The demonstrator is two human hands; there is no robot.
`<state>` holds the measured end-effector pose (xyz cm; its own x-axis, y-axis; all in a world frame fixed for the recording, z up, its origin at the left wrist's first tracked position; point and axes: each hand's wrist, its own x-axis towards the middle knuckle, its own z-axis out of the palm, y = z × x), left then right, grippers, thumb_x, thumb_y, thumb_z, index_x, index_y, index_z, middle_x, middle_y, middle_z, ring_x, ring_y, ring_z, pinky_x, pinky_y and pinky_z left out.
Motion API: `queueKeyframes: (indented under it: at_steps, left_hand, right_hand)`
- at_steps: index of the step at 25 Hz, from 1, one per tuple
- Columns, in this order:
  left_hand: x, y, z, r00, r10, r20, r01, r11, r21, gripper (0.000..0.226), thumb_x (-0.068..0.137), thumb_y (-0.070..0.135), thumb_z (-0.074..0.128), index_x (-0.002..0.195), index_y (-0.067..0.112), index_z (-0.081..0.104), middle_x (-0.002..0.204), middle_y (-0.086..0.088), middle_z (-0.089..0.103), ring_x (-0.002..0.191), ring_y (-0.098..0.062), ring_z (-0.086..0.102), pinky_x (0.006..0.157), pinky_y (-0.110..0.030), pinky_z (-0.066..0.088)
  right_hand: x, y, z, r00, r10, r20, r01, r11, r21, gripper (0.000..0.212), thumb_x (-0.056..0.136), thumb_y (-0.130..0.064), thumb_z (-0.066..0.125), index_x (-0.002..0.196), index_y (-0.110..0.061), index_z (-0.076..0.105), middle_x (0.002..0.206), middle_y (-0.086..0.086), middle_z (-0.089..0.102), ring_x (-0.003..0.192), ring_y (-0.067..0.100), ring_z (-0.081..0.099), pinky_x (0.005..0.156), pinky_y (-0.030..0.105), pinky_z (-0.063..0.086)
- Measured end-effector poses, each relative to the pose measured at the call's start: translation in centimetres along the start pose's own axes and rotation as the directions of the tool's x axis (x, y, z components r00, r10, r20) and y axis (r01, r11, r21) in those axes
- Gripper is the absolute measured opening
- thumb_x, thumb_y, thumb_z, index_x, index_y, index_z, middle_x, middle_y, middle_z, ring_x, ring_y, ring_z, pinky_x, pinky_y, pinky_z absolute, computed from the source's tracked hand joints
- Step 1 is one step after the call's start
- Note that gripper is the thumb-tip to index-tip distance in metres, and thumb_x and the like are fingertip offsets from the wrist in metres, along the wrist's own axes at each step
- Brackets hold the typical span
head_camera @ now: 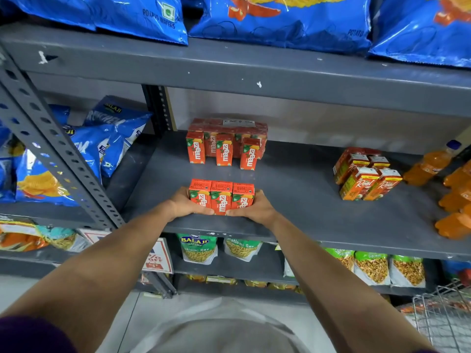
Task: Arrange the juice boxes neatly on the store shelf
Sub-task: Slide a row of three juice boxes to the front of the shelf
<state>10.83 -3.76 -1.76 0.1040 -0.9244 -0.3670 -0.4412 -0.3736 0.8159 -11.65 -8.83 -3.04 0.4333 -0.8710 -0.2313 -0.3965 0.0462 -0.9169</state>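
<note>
Three orange Maaza juice boxes stand side by side near the front edge of the grey shelf. My left hand presses on the left side of the row and my right hand on the right side, with both thumbs across the front. Farther back, three more loose Maaza boxes stand upright in front of a shrink-wrapped pack of the same boxes.
A cluster of Real juice cartons stands at the right of the shelf, with orange drink bottles beyond them. Blue wafer bags fill the shelf above and the left bay. Snack packets hang below. A wire basket sits bottom right.
</note>
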Motion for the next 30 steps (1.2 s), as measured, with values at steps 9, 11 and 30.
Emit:
queueKeyframes:
  at_steps: [9, 11, 30]
  left_hand:
    - [-2.5, -0.6, 1.2, 1.0, -0.008, 0.011, 0.008, 0.999, 0.042, 0.045, 0.056, 0.025, 0.092, 0.093, 0.031, 0.067, 0.099, 0.006, 0.072, 0.092, -0.011, 0.066, 0.09, -0.035, 0.049]
    - [-2.7, -0.7, 1.3, 1.0, -0.025, 0.011, 0.024, 0.999, 0.038, 0.046, 0.056, 0.026, 0.092, 0.093, 0.031, 0.066, 0.096, 0.009, 0.072, 0.092, -0.011, 0.067, 0.09, -0.038, 0.051]
    - [-3.0, -1.2, 1.5, 0.999, -0.022, 0.027, 0.022, 1.0, 0.022, 0.044, 0.059, 0.025, 0.09, 0.094, 0.03, 0.064, 0.099, 0.004, 0.072, 0.092, -0.015, 0.067, 0.087, -0.039, 0.052]
  right_hand:
    - [-2.3, 0.6, 0.5, 0.997, 0.081, -0.018, -0.082, 0.994, -0.069, 0.088, 0.052, -0.029, 0.093, 0.128, -0.018, 0.049, 0.13, 0.006, 0.058, 0.111, 0.017, 0.063, 0.102, 0.044, 0.049]
    - [-2.5, 0.8, 0.7, 0.996, 0.089, -0.012, -0.09, 0.993, -0.079, 0.089, 0.053, -0.03, 0.093, 0.129, -0.019, 0.047, 0.128, 0.005, 0.06, 0.111, 0.017, 0.063, 0.102, 0.045, 0.049]
    - [-3.6, 1.4, 1.1, 0.996, 0.057, -0.069, -0.064, 0.993, -0.1, 0.089, 0.056, -0.034, 0.091, 0.131, -0.021, 0.044, 0.132, 0.003, 0.056, 0.115, 0.018, 0.061, 0.098, 0.039, 0.049]
